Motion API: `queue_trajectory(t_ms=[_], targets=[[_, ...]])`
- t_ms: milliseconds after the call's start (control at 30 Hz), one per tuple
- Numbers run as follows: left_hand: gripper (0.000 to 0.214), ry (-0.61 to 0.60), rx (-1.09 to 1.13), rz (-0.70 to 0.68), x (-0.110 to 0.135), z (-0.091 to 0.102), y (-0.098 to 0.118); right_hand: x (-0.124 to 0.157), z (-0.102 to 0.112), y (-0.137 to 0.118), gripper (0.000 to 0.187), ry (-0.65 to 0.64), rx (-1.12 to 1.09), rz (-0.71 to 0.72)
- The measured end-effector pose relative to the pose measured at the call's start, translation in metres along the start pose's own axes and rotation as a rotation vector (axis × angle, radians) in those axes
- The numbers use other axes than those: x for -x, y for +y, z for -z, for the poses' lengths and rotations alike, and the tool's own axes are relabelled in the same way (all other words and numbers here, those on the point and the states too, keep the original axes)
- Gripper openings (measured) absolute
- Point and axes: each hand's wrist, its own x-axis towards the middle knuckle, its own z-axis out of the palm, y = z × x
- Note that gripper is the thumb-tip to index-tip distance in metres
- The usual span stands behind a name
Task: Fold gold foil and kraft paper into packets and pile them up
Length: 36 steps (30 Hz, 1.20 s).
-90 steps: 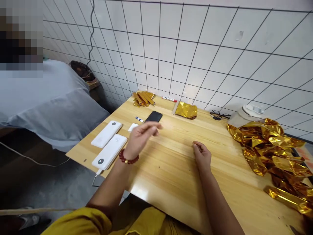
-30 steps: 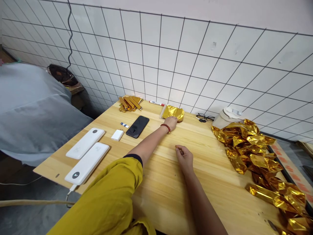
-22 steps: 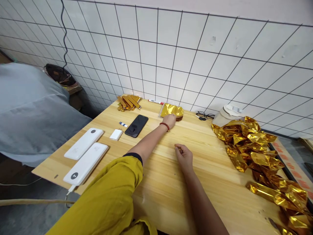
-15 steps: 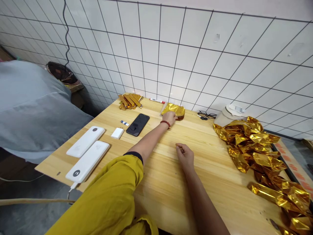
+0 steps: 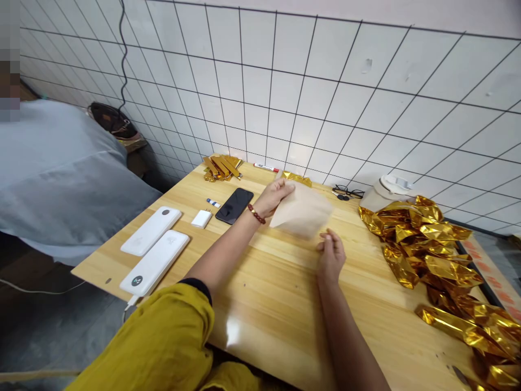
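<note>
A thin beige paper sheet point(image 5: 303, 210) hangs over the wooden table, blurred by motion. Its upper left corner is pinched in my left hand point(image 5: 274, 196), which wears a bracelet of dark red beads. My right hand point(image 5: 331, 255) is at the sheet's lower right, fingers curled with the thumb against them; whether it touches the sheet or holds anything, I cannot make out. Behind the sheet, partly hidden, lies the stack of gold foil sheets point(image 5: 298, 178) near the wall.
Folded gold foil strips point(image 5: 223, 167), a marker point(image 5: 266, 167), glasses point(image 5: 347, 192) and a whitish container point(image 5: 385, 191) stand along the wall. A phone point(image 5: 234, 206), charger point(image 5: 201, 219) and power banks point(image 5: 151, 231) lie left. Crumpled gold foil point(image 5: 431, 244) covers the right edge. A person in grey point(image 5: 69, 174) is at left.
My left hand has come back from the foil stack with a paper sheet lifted from it. My right hand has moved right and slightly forward, closer to the sheet.
</note>
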Motion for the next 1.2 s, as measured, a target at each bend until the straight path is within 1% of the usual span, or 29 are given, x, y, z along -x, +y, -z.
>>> queue_trajectory(t_ms=[33,67,133,200,300,333,367,400,467,533,633,667,733,800,833,867,900,933,1033,1067,1100,1133,1200], targets=[[0.039,-0.090,0.026,0.093,0.014,0.001,0.001,-0.005,0.003,-0.001,0.044,0.065,-0.031,-0.006],[0.040,-0.159,0.032,0.169,0.026,0.002,-0.001,-0.009,0.006,-0.002,0.046,0.102,-0.048,-0.027],[0.041,-0.190,0.004,0.242,0.044,0.008,-0.014,-0.015,0.012,-0.003,0.049,0.062,-0.099,-0.102],[0.044,-0.107,-0.041,0.248,0.053,0.015,-0.034,-0.018,0.015,-0.004,0.049,0.022,-0.189,-0.166],[0.043,0.140,-0.097,0.177,0.059,0.024,-0.062,-0.017,0.015,-0.003,0.044,0.017,-0.286,-0.183],[0.042,0.196,-0.111,0.159,0.059,0.025,-0.068,-0.016,0.015,-0.002,0.041,0.028,-0.289,-0.175],[0.043,0.235,-0.110,0.144,0.060,0.027,-0.073,-0.015,0.014,-0.001,0.039,0.035,-0.276,-0.165],[0.044,0.248,-0.092,0.139,0.060,0.028,-0.075,-0.014,0.012,0.001,0.037,0.037,-0.247,-0.157],[0.048,0.221,-0.017,0.148,0.061,0.031,-0.073,-0.012,0.010,0.004,0.038,0.001,-0.141,-0.139],[0.051,0.150,0.063,0.185,0.062,0.035,-0.068,-0.009,0.008,0.006,0.047,-0.084,-0.010,-0.087],[0.050,0.024,0.101,0.280,0.064,0.041,-0.061,-0.004,0.008,0.004,0.057,-0.279,0.098,0.007],[0.050,-0.009,0.098,0.308,0.065,0.042,-0.059,-0.002,0.009,0.002,0.056,-0.352,0.109,0.011],[0.050,-0.056,0.082,0.330,0.066,0.044,-0.057,0.003,0.010,-0.004,0.048,-0.499,0.132,-0.030],[0.050,-0.093,0.041,0.319,0.067,0.043,-0.057,0.007,0.011,-0.009,0.036,-0.629,0.178,-0.070],[0.051,-0.109,0.020,0.310,0.068,0.042,-0.056,0.008,0.010,-0.010,0.031,-0.670,0.199,-0.081],[0.053,-0.121,0.005,0.301,0.068,0.042,-0.056,0.009,0.010,-0.011,0.028,-0.673,0.211,-0.086],[0.056,-0.129,-0.003,0.297,0.068,0.041,-0.056,0.010,0.010,-0.012,0.026,-0.630,0.211,-0.087],[0.059,-0.131,-0.001,0.292,0.068,0.040,-0.056,0.009,0.009,-0.012,0.026,-0.540,0.200,-0.087],[0.066,-0.129,0.023,0.266,0.066,0.040,-0.058,0.005,0.007,-0.010,0.028,-0.195,0.111,-0.083],[0.066,-0.118,0.025,0.248,0.065,0.041,-0.060,0.003,0.006,-0.009,0.029,-0.119,0.074,-0.088],[0.065,-0.094,0.027,0.223,0.064,0.042,-0.062,0.002,0.006,-0.008,0.030,-0.083,0.041,-0.099],[0.065,-0.054,0.030,0.192,0.062,0.043,-0.064,0.001,0.006,-0.008,0.032,-0.083,0.015,-0.111],[0.068,0.042,0.033,0.129,0.060,0.045,-0.066,0.000,0.007,-0.009,0.038,-0.164,-0.012,-0.128]])
